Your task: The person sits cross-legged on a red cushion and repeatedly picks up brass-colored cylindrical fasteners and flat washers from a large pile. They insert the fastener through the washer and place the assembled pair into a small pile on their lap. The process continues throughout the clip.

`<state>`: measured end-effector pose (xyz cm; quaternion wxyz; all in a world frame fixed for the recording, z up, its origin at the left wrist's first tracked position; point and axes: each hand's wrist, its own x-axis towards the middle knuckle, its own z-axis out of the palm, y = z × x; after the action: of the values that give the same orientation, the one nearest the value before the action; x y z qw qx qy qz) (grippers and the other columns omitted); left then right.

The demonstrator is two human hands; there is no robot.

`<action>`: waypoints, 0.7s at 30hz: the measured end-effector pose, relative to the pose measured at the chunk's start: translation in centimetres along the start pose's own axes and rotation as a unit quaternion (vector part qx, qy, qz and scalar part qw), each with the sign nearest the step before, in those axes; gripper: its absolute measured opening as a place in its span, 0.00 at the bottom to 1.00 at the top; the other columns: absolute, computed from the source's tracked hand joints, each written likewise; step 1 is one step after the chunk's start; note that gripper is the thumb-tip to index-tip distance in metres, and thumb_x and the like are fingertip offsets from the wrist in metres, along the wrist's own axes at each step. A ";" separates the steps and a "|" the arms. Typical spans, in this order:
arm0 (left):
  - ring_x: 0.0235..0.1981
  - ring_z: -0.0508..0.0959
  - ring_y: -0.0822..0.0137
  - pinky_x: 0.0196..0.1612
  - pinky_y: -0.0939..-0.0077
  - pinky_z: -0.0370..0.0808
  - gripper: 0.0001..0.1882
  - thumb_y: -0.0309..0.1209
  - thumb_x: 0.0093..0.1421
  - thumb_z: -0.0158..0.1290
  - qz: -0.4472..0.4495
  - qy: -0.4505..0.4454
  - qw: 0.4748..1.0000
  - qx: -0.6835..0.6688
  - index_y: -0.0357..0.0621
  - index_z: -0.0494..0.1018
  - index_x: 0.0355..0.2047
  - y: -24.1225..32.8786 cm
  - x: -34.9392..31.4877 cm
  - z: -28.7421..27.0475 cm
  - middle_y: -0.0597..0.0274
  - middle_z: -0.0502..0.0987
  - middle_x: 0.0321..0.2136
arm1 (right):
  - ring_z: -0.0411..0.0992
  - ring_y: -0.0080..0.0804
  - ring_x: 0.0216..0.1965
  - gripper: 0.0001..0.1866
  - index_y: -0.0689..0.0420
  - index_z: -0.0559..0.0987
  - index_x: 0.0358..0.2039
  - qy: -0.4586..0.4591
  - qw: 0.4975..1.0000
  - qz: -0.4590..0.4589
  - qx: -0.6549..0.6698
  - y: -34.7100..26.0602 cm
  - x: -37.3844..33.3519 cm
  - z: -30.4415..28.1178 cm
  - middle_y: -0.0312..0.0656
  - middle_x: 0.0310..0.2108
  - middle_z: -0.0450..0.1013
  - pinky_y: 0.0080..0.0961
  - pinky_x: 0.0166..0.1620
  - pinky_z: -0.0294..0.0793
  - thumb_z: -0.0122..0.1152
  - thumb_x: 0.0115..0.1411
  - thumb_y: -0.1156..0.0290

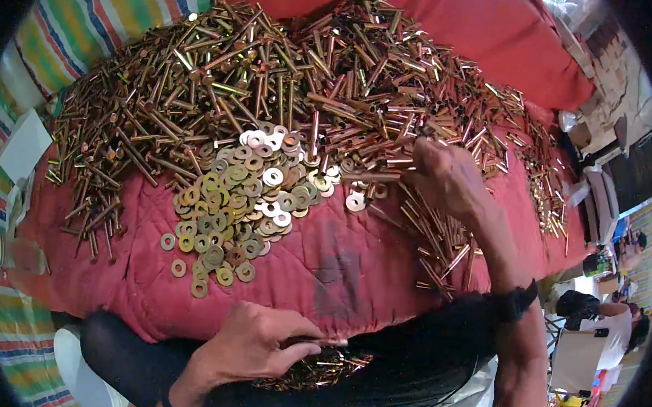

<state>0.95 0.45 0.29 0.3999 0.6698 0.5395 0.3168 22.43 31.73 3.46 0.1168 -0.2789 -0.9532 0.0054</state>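
My left hand (260, 341) is low in the middle, over my lap, with thumb and forefinger pinching a small copper-coloured metal piece (335, 342); the fingers cover most of it. Over the right part of the pile, my right hand (449, 178) has its fingers drawn together among copper-coloured tubes (444, 246). What those fingers grip is hidden. Between the hands lies a heap of flat washers (239, 197), gold and silver in tone. Long brassy bolts (221, 83) form a large mound behind the washers.
Everything lies on a red quilted cloth (150, 225). More metal pieces (322, 371) sit in my lap below the left hand. A striped sheet (38, 55) runs along the left, with a white card (25, 145) beside the mound. At far right, a person (612, 333) is bent over.
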 end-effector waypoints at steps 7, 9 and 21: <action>0.36 0.87 0.58 0.41 0.68 0.83 0.16 0.31 0.55 0.70 0.052 0.008 0.998 -0.047 0.42 0.84 0.44 0.9 0.1 0.1 0.56 0.87 0.37 | 0.77 0.52 0.29 0.15 0.57 0.76 0.38 0.056 0.992 0.102 0.039 -1.5 1.2 -1.5 0.48 0.25 0.75 0.45 0.33 0.76 0.73 0.54 0.70; 0.37 0.87 0.57 0.42 0.68 0.83 0.16 0.31 0.55 0.69 0.045 0.053 0.997 -0.028 0.41 0.84 0.44 1.0 0.1 -0.2 0.55 0.87 0.37 | 0.79 0.47 0.36 0.21 0.56 0.78 0.47 0.060 0.994 -0.010 0.088 -3.2 0.8 -1.8 0.46 0.35 0.77 0.42 0.38 0.79 0.74 0.53 0.70; 0.29 0.85 0.59 0.33 0.69 0.81 0.09 0.25 0.57 0.66 -0.003 0.133 0.991 0.007 0.36 0.84 0.39 1.5 -1.1 -1.7 0.53 0.85 0.30 | 0.68 0.48 0.65 0.24 0.57 0.80 0.52 0.077 0.943 -0.324 0.007 -6.0 7.8 4.2 0.49 0.58 0.74 0.48 0.71 0.64 0.69 0.53 0.65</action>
<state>-0.02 -0.46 2.40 0.3209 0.6231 0.5923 0.3975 11.93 31.05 1.52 0.1877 0.0458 -0.9800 -0.0473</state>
